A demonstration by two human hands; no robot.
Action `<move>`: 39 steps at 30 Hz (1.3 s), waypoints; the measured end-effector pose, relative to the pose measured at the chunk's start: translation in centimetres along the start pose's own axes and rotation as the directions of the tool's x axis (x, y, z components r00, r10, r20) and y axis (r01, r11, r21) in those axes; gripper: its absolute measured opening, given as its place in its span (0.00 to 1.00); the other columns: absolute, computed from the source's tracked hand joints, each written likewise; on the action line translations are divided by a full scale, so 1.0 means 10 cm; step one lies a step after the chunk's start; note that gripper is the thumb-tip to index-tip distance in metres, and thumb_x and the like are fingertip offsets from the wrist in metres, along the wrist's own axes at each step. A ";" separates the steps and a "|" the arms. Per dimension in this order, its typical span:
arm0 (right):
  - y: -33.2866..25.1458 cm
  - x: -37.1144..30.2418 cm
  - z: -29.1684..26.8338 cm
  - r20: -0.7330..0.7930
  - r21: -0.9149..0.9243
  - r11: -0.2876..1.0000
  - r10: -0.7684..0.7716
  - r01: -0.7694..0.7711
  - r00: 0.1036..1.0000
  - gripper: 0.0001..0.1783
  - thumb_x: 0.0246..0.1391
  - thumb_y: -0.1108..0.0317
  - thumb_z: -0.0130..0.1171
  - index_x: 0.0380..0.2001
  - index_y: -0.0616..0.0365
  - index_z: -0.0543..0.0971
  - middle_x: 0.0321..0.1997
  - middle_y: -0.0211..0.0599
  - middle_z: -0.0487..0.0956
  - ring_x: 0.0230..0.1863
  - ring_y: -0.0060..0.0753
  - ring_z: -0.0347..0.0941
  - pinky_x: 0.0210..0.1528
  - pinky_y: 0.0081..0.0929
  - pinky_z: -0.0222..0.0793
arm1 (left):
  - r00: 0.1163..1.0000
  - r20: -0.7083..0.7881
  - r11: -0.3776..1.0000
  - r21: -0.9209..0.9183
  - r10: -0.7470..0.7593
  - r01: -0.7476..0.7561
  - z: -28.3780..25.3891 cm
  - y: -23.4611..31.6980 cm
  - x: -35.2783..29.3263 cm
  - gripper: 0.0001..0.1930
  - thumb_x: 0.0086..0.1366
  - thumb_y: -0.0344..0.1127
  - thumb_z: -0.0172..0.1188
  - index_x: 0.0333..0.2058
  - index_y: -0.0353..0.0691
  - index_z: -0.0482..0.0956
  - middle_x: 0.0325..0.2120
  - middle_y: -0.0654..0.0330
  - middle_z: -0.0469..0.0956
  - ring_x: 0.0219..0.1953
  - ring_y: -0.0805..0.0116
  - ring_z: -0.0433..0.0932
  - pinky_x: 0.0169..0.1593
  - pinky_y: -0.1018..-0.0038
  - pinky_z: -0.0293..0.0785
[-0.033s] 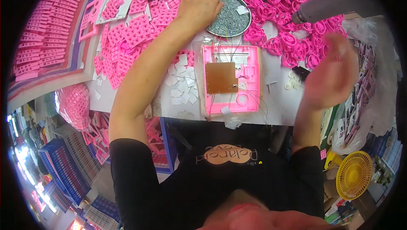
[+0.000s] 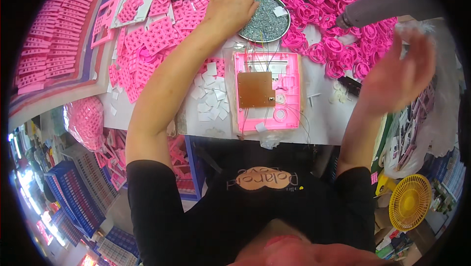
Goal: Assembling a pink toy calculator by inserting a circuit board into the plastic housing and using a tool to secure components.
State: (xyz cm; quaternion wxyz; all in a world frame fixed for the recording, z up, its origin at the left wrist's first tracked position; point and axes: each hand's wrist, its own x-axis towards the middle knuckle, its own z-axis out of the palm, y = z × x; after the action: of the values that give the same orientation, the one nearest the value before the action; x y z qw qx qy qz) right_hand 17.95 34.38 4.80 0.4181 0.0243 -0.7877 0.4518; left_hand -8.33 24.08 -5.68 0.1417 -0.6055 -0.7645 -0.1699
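Two hands at work over a white table [image 2: 324,119]. Left hand [image 2: 234,5] at upper centre, stretched to the near rim of a round dish [image 2: 267,23] of small silvery bits, fingers curled at the rim; held or not, cannot tell. Right hand [image 2: 395,77] at right, raised off the table, blurred, fingers spread apart, holding nothing. Centre of frame: pink frame [image 2: 279,111] lying flat near the table's front edge, brown board [image 2: 255,89] on it. Just left of it, white squares [image 2: 211,101]. Upper left: pink grids [image 2: 157,35] scattered. Upper right: pink rings [image 2: 333,45] heaped, grey tool [image 2: 378,6] above them. Lower right: yellow fan [image 2: 409,202].
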 end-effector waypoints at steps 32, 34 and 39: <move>-0.56 -0.19 0.66 0.229 0.663 0.662 0.268 -0.351 0.936 0.16 0.60 0.62 0.64 0.43 0.54 0.68 0.17 0.27 0.67 0.17 0.24 0.62 0.23 0.28 0.61 | 0.991 -0.089 0.841 -0.541 -0.099 0.035 -1.03 1.19 -1.40 0.08 0.55 0.32 0.71 0.33 0.46 0.81 0.34 0.68 0.84 0.38 0.70 0.82 0.55 0.57 0.62; -0.41 -0.22 0.63 0.213 0.624 0.710 0.247 -0.326 0.946 0.16 0.61 0.63 0.63 0.44 0.55 0.67 0.18 0.27 0.66 0.18 0.24 0.61 0.24 0.28 0.60 | 0.994 -0.067 0.865 -0.500 -0.089 0.044 -1.01 1.17 -1.44 0.08 0.57 0.31 0.70 0.34 0.46 0.82 0.38 0.66 0.85 0.45 0.69 0.83 0.58 0.56 0.60; -0.06 -0.36 0.70 0.169 0.654 0.688 0.273 -0.315 0.947 0.13 0.57 0.74 0.61 0.43 0.60 0.70 0.30 0.35 0.76 0.30 0.22 0.72 0.34 0.24 0.70 | 0.993 0.072 0.929 -0.354 -0.088 0.108 -0.94 1.16 -1.57 0.07 0.59 0.31 0.68 0.38 0.45 0.82 0.43 0.65 0.85 0.51 0.71 0.82 0.58 0.58 0.58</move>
State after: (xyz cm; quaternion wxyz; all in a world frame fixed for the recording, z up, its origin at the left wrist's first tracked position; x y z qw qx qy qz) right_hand 16.07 27.64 1.10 0.2801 0.0603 -0.5761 0.7655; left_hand 6.58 8.64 -2.83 -0.0005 -0.5865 -0.7539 -0.2962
